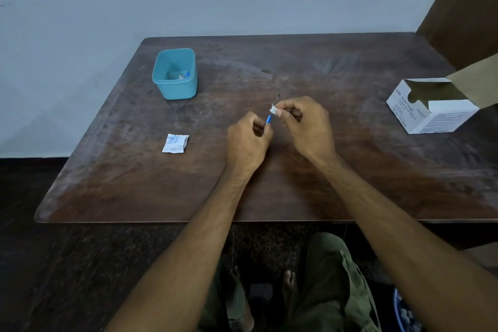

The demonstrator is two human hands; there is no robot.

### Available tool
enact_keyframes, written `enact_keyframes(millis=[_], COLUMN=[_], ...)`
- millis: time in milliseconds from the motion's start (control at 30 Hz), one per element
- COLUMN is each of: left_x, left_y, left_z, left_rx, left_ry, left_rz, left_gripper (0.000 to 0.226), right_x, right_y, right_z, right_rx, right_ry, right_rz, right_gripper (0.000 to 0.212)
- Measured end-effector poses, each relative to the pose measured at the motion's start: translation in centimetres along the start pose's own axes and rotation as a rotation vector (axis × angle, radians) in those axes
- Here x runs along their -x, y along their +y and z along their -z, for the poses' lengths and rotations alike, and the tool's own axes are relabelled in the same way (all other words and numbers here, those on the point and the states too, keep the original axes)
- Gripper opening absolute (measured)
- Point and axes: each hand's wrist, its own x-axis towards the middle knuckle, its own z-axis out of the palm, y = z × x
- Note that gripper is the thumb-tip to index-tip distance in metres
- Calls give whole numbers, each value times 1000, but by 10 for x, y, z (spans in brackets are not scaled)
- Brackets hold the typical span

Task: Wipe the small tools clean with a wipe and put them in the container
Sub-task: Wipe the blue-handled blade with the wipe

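Above the middle of the dark wooden table, my left hand grips the blue handle of a small tool. Its thin metal tip points up and away from me. My right hand pinches a small white wipe folded around the tool's shaft, just above the handle. A teal plastic container stands at the back left of the table, with a few small items lying in its bottom, one partly blue.
A torn white wipe packet lies on the table left of my hands. An open white cardboard box sits at the right edge. A wall runs behind the table. My knees and feet show below the front edge.
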Motion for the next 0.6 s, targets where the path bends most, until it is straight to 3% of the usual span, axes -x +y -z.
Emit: enact_keyframes(millis=[167, 400, 600], left_x=[2, 0, 0], left_y=[-1, -2, -2], left_z=[1, 0, 1], left_rx=[-22, -91, -58], left_ry=[14, 16, 27], left_rz=[-45, -51, -49], left_gripper=[13, 11, 13], right_x=[-4, -24, -13], right_y=[-5, -6, -11], right_z=[-9, -5, -10], right_rx=[192, 344, 407], right_ry=[-120, -170, -258], right_rz=[171, 135, 226], right_gripper=[12, 17, 20])
